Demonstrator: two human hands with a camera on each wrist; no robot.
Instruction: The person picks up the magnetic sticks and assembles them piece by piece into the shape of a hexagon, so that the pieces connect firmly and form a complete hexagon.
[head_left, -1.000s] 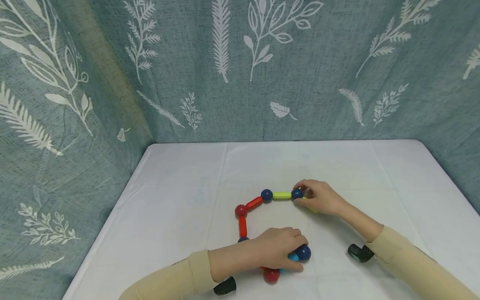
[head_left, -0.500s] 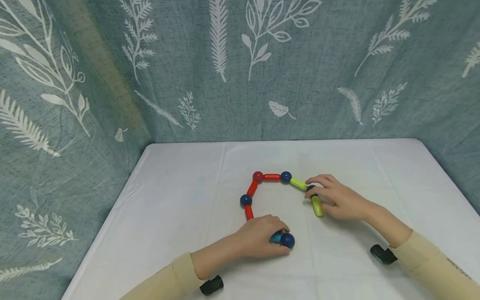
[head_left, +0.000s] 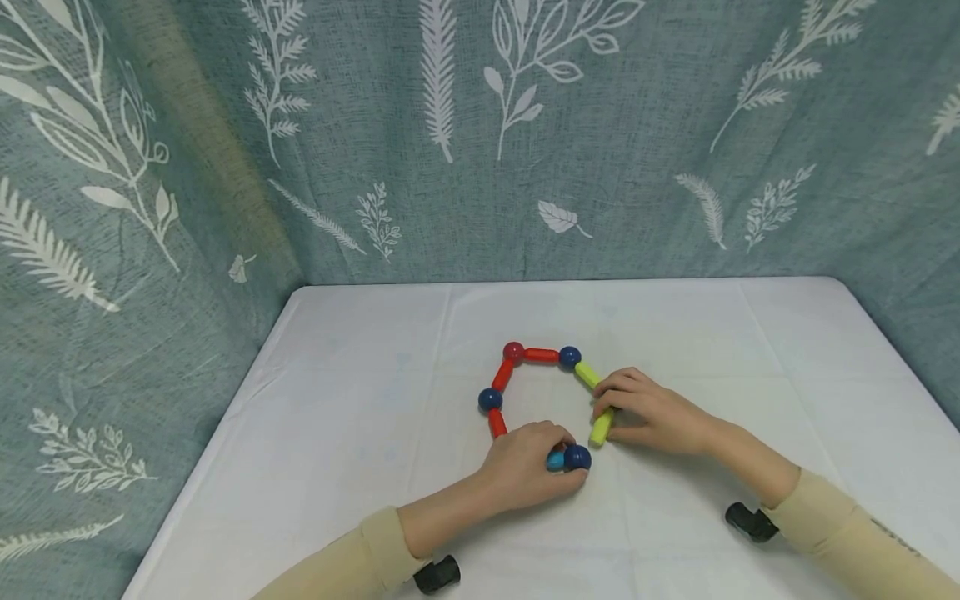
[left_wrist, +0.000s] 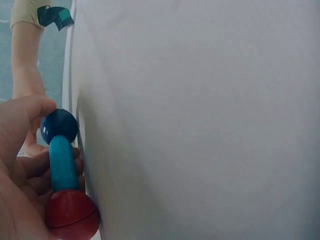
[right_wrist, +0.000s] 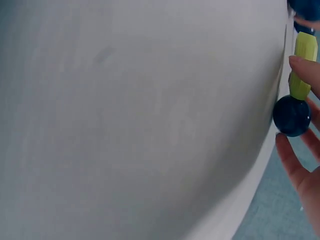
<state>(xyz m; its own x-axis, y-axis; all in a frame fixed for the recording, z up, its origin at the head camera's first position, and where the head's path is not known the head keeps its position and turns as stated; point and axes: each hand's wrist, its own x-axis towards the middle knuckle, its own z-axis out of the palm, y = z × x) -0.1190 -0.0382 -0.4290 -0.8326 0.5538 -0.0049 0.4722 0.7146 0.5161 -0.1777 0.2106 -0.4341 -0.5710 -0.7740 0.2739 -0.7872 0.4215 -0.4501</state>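
A chain of rods and balls from a stick-and-ball building toy curves across the table. My left hand [head_left: 525,467] grips its near end: a light blue rod [left_wrist: 62,162] between a dark blue ball [head_left: 577,457] and a red ball [left_wrist: 72,215]. My right hand [head_left: 651,415] pinches the other end, with thumb on a yellow-green rod [head_left: 601,428] and fingers at its dark blue ball [right_wrist: 292,116]. That rod's free tip stands close to the left hand's blue ball, with a small gap. Farther along are another yellow-green rod [head_left: 587,375], red rods [head_left: 542,356] and a red ball [head_left: 513,352].
White cloth covers the table [head_left: 360,375]. Black wrist cameras [head_left: 437,575] hang under both sleeves, close to the cloth. A teal leaf-patterned curtain [head_left: 480,200] stands behind the table and along its left side.
The chain has turned and drawn into a tighter ring. Most recently my right hand moved left and nearer, swinging the yellow-green rod's free tip toward the blue ball in my left hand.
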